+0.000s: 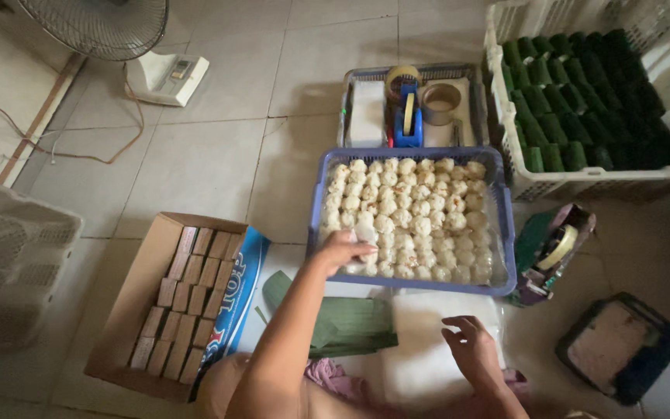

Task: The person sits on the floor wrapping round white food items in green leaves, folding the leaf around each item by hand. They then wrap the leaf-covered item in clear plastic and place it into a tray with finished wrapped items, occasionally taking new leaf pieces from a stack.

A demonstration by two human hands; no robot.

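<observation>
- The left hand (344, 250) reaches into the near left corner of the blue basket (505, 233); its fingers close around one pale round ball (365, 233), at the near left edge of the batch.
- The blue basket sits on the tiled floor directly ahead and holds rows of pale round balls (420, 217) packed side by side.
- The right hand (473, 351) hovers above a white sheet (420, 341) in front of the basket, fingers loosely curled and spread, grasping nothing.
- Folded green leaves (350, 326) lie just left of the white sheet, between the two forearms.
- A cardboard box (133, 310) of brown wrapped bars stands to the left.
- A tape dispenser (552, 252) stands just right of the basket.
- A white crate (583, 182) of green wrapped rolls stands at the far right.
- A second tray (366, 116) with tape rolls lies behind the basket.
</observation>
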